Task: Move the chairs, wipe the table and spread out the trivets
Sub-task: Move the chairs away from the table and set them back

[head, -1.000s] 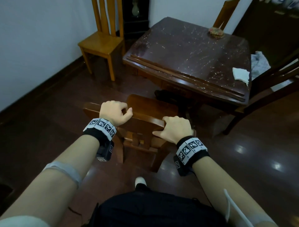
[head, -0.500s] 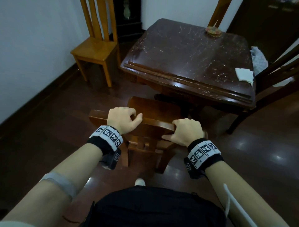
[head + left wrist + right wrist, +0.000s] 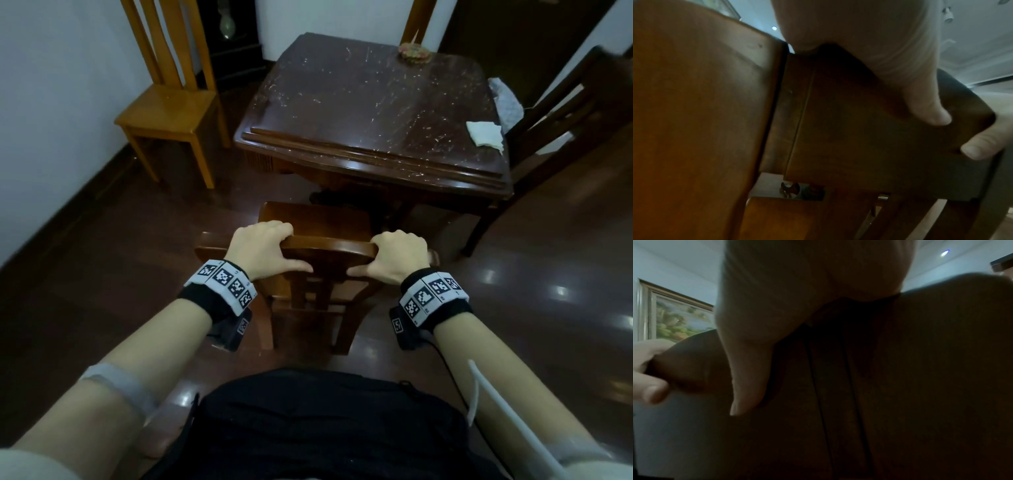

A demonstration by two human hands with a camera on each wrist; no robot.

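A dark brown wooden chair (image 3: 318, 219) stands in front of me, its seat just clear of the table's near edge. My left hand (image 3: 263, 248) grips the left part of its top rail (image 3: 329, 245), thumb on my side, fingers curled over the far side. My right hand (image 3: 397, 257) grips the right part the same way. The left wrist view shows the rail (image 3: 869, 129) with my left thumb (image 3: 925, 104) pressed on it; the right wrist view shows the rail (image 3: 900, 386) under my right thumb (image 3: 748, 378). The dark scratched table (image 3: 370, 102) carries a folded white cloth (image 3: 486, 135) and a small trivet stack (image 3: 414, 53).
A light wooden chair (image 3: 168, 109) stands by the left wall. Another dark chair (image 3: 561, 113) is at the table's right side with a pale cloth (image 3: 507, 102) on it. A chair back (image 3: 418, 17) shows behind the table. Glossy dark floor lies on both sides.
The held chair has come back toward me, away from the table, so more floor shows between its seat and the table. Both hands keep their grip on the rail.
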